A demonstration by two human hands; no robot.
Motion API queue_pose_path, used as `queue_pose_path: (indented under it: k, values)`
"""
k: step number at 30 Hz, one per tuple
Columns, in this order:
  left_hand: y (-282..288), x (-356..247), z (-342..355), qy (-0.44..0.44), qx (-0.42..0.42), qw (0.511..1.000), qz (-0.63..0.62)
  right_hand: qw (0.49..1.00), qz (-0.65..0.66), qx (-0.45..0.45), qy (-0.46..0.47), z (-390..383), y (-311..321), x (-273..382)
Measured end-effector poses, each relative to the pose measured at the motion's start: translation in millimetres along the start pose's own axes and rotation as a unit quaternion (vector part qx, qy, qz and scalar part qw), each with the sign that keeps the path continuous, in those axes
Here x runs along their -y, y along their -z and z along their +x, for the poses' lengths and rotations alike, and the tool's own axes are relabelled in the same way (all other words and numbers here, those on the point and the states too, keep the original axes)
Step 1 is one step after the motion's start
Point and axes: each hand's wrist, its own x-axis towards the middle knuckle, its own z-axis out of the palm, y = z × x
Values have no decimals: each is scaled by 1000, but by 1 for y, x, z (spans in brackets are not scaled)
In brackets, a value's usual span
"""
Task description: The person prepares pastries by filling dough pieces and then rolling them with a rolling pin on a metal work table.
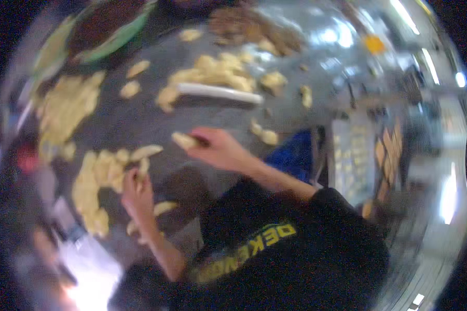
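Note:
A pale yellow piece of dough [183, 140] sticks out from the fingers of my right hand [213, 149], which is closed on it above the grey table [140, 116]. My left hand [138, 193] is beside a spread of dough pieces [99, 170], its fingers curled round what looks like another pale piece; blur softens the detail. One elongated dough piece [147, 152] lies just beyond the left fingertips. Nearer my left forearm rests a further dough piece [164, 208].
A white rod [220, 93] lies against a dough heap [213, 70]. More dough [70, 106] covers the far left, near a green-rimmed bowl [122, 39] with dark brown contents. Behind is a brown crumbly mound [244, 26]. At right, a tray [368, 179] bears rows of small pieces.

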Motion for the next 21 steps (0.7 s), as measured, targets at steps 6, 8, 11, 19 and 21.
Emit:
queue_pose_path:
  k: [6, 8, 11, 19, 21]
  values:
    - [16, -31, -16, 28, 9, 993, -113, 977, -100, -168, 88, -88, 56, -11]
    - [10, -52, -24, 5, 48, 986, -161, 954, -121, -257, 95, -124, 76, -23]
    - [-4, -94, -33, 12, 91, 971, -220, 936, -62, -346, 30, -164, 115, -41]
    - [-59, -202, -121, 151, 274, 831, -461, 855, 76, -512, -30, -291, 205, -134]
    - [-76, -202, -139, 97, 228, 875, -416, 856, 67, -511, -31, -311, 221, -152]
